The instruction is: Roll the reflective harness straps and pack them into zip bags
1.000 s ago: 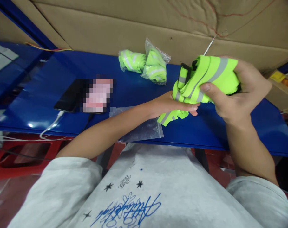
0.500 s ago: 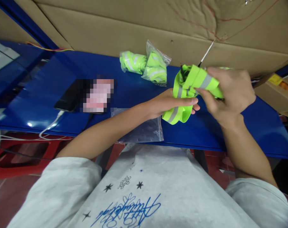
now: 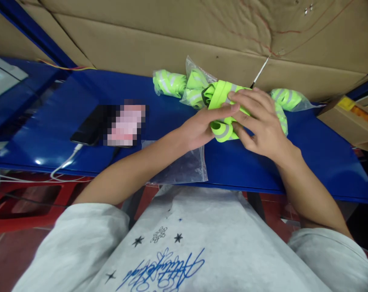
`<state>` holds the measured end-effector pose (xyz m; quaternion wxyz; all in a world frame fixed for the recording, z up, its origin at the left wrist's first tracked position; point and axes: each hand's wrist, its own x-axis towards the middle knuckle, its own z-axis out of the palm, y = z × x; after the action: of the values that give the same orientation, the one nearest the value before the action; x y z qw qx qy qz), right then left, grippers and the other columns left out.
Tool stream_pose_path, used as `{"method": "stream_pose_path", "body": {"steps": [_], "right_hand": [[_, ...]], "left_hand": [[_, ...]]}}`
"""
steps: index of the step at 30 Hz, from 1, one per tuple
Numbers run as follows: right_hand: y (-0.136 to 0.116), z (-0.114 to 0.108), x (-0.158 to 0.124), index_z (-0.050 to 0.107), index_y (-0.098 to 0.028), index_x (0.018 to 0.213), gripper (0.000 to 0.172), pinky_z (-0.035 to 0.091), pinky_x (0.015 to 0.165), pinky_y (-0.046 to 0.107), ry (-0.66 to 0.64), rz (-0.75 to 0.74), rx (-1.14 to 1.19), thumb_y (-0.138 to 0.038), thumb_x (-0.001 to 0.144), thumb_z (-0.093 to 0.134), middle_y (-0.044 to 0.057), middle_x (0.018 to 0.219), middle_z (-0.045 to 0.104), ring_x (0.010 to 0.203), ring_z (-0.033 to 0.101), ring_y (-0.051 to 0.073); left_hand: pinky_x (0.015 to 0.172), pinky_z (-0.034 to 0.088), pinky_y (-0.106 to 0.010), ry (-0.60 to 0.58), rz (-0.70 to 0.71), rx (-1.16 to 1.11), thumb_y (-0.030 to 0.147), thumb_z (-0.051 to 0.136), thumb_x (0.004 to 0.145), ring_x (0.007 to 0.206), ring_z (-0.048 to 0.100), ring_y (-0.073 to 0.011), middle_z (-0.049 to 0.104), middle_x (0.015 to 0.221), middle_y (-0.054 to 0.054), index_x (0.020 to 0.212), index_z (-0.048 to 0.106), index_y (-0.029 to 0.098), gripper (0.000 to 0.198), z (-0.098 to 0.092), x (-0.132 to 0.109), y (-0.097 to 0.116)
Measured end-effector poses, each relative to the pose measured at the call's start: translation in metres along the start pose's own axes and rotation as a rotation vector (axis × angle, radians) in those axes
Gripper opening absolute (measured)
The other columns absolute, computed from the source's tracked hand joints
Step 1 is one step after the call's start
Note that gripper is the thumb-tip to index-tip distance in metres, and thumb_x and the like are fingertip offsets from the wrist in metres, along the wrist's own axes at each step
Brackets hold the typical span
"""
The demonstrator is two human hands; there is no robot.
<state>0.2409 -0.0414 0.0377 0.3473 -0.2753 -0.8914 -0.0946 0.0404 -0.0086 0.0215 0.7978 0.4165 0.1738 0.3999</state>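
Between my hands is a folded bundle of neon-yellow reflective strap (image 3: 219,95) with grey stripes. My left hand (image 3: 202,125) grips it from the left, thumb laid across its front. From the right, my right hand (image 3: 259,121) wraps over the same strap, its fingers bent around the folds. A short loop of strap hangs below the left thumb. Part of the bundle is hidden behind my fingers. Under my left forearm a clear plastic bag (image 3: 187,166) lies flat at the table's front edge.
Bagged neon-yellow bundles (image 3: 170,83) lie at the back of the blue table (image 3: 244,170), another bagged bundle (image 3: 285,99) at the right. A black phone (image 3: 88,125) with a white cable lies left, beside a pixelated screen (image 3: 123,125). A cardboard box (image 3: 351,121) stands far right.
My right hand has moved left and closed over the strap, bringing both hands together. The strap is folded more compactly and sits further left. The bagged bundle at right is now uncovered.
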Motion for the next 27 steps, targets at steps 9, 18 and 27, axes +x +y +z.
{"method": "stream_pose_path", "body": {"steps": [9,18,27], "right_hand": [[0.022,0.009,-0.006,0.062,-0.037,0.148,0.053,0.053,0.122,0.048,0.278,0.469,0.545,-0.056,0.099,0.07,0.002,0.15,0.067,0.142,0.063,0.026],[0.02,0.027,-0.01,0.057,-0.031,0.137,0.051,0.059,0.108,0.052,0.265,0.423,0.076,-0.06,0.096,0.067,0.009,0.13,0.068,0.123,0.067,0.031],[0.008,0.018,-0.008,0.056,-0.034,0.134,0.04,0.05,0.114,0.062,0.354,0.388,-0.182,-0.057,0.102,0.054,0.013,0.13,0.067,0.128,0.06,0.036]], "left_hand": [[0.091,0.065,-0.038,-0.004,-0.034,0.04,0.012,0.092,0.063,0.099,0.082,-0.0257,0.084,0.104,-0.008,0.106,0.078,0.015,0.045,-0.008,0.0,-0.005],[0.094,0.064,-0.037,0.024,-0.008,-0.095,0.018,0.09,0.07,0.104,0.079,-0.0238,0.082,0.107,-0.004,0.1,0.078,0.019,0.033,-0.006,0.002,-0.015],[0.118,0.056,-0.04,0.081,0.016,-0.257,0.017,0.073,0.089,0.14,0.065,-0.0241,0.079,0.115,-0.002,0.097,0.074,0.02,0.01,0.018,-0.011,-0.001]]}}
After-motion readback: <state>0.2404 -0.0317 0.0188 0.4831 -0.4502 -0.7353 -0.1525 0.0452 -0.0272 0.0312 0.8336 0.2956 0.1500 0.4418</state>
